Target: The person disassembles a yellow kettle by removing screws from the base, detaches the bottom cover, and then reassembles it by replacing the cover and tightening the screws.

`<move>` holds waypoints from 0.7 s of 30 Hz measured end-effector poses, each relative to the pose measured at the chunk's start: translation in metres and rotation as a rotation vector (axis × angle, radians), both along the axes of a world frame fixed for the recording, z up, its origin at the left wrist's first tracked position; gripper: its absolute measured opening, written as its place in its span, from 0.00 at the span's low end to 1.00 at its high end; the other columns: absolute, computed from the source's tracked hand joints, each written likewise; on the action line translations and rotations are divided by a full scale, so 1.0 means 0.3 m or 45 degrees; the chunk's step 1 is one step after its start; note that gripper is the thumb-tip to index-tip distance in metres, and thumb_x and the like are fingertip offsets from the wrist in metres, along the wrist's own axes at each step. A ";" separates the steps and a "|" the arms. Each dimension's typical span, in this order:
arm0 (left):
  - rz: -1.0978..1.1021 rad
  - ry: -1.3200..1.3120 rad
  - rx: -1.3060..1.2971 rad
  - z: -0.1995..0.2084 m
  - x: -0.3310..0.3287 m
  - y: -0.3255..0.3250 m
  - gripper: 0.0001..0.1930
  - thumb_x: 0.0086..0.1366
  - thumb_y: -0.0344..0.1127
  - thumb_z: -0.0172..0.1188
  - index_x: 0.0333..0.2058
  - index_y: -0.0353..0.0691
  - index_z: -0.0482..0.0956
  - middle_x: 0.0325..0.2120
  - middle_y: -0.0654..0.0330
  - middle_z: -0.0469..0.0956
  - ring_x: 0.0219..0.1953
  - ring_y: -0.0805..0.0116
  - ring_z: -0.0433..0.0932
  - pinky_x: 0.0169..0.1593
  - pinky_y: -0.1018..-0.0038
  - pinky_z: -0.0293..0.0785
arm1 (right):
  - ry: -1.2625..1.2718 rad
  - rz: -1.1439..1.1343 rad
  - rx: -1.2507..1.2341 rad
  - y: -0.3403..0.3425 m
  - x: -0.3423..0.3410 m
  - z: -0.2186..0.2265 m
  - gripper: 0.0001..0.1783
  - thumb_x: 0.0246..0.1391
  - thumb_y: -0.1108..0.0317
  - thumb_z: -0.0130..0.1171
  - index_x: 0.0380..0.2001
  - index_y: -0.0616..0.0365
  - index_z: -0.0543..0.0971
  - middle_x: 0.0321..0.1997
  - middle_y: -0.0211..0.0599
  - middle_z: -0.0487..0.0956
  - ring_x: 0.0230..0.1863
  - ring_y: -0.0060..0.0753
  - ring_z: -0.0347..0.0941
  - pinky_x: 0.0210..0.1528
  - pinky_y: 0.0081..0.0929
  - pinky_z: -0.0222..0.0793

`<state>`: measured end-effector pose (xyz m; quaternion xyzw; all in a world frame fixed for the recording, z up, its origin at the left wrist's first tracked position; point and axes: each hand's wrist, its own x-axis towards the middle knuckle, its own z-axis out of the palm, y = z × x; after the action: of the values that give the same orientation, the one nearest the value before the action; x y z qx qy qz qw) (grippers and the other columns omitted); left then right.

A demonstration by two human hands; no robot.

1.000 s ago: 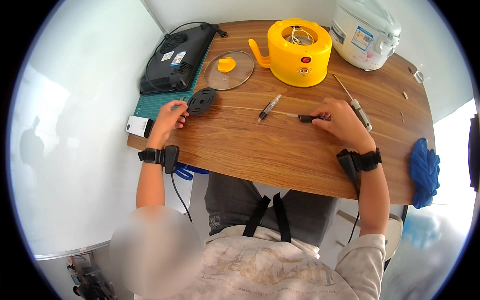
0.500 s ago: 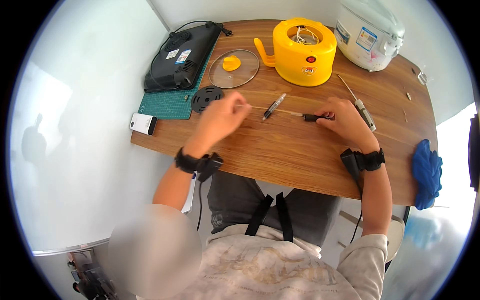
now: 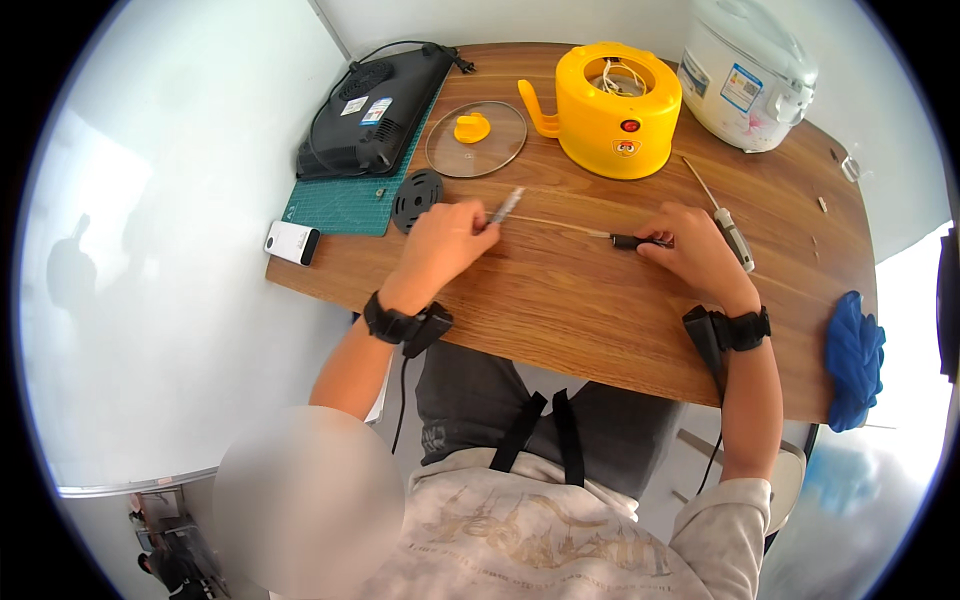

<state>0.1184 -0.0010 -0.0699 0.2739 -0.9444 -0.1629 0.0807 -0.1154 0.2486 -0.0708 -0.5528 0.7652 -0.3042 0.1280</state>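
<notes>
My left hand (image 3: pixel 440 245) rests on the wooden table (image 3: pixel 560 300) with its fingertips pinched on the near end of a small grey-handled screwdriver (image 3: pixel 506 207). My right hand (image 3: pixel 697 256) grips the black handle of a thin tool (image 3: pixel 632 241). Its long slim shaft (image 3: pixel 555 224) lies along the table toward my left hand. A black round slotted disc (image 3: pixel 417 197) sits just left of my left hand. Behind both hands stands a yellow cooker (image 3: pixel 617 108) with its top open and wires showing inside.
A glass lid with a yellow knob (image 3: pixel 475 138) lies beside the cooker. A black cooktop (image 3: pixel 375 100) and a green mat (image 3: pixel 340 205) are at far left, a white rice cooker (image 3: pixel 750 65) at far right. Also on the table: a long screwdriver (image 3: pixel 728 225), a white device (image 3: pixel 292 242), a blue cloth (image 3: pixel 853 360).
My left hand left the black disc, moved right across the table and closed on the small screwdriver. My right hand stayed on the black-handled tool.
</notes>
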 end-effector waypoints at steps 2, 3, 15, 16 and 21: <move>0.035 0.041 -0.075 -0.009 0.038 -0.038 0.13 0.63 0.41 0.67 0.29 0.37 0.79 0.21 0.54 0.81 0.25 0.56 0.81 0.30 0.65 0.74 | 0.002 -0.013 -0.021 0.001 -0.001 -0.006 0.11 0.48 0.68 0.70 0.35 0.60 0.86 0.34 0.45 0.81 0.39 0.48 0.79 0.43 0.40 0.74; 0.054 0.060 -0.110 -0.010 0.058 -0.048 0.13 0.63 0.40 0.67 0.28 0.37 0.79 0.21 0.54 0.81 0.24 0.56 0.81 0.29 0.66 0.74 | 0.001 -0.018 -0.029 0.003 -0.001 -0.011 0.11 0.48 0.68 0.70 0.35 0.60 0.86 0.34 0.45 0.82 0.39 0.48 0.79 0.43 0.40 0.74; -0.404 0.255 0.684 0.141 0.041 0.134 0.08 0.67 0.38 0.64 0.36 0.41 0.79 0.27 0.59 0.83 0.24 0.65 0.80 0.29 0.71 0.74 | 0.025 0.001 -0.004 0.010 -0.023 -0.028 0.10 0.50 0.67 0.69 0.35 0.59 0.86 0.35 0.43 0.83 0.41 0.49 0.78 0.46 0.41 0.74; -0.558 0.232 0.972 0.224 0.057 0.204 0.07 0.66 0.36 0.65 0.38 0.41 0.79 0.29 0.60 0.83 0.25 0.68 0.80 0.29 0.73 0.74 | 0.023 -0.001 -0.013 0.016 -0.028 -0.031 0.10 0.50 0.66 0.69 0.36 0.59 0.86 0.35 0.43 0.83 0.41 0.49 0.78 0.46 0.41 0.74; -1.937 0.448 2.006 0.333 0.085 0.431 0.08 0.61 0.32 0.69 0.36 0.42 0.79 0.29 0.62 0.79 0.23 0.68 0.75 0.23 0.79 0.68 | -0.013 0.001 -0.029 0.013 -0.022 -0.043 0.10 0.51 0.66 0.69 0.36 0.58 0.86 0.35 0.43 0.83 0.42 0.49 0.79 0.47 0.41 0.74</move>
<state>0.1438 0.1283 0.0301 -0.4295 -0.4740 -0.7616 -0.1042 -0.1221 0.2525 -0.0838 -0.5530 0.7608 -0.3155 0.1257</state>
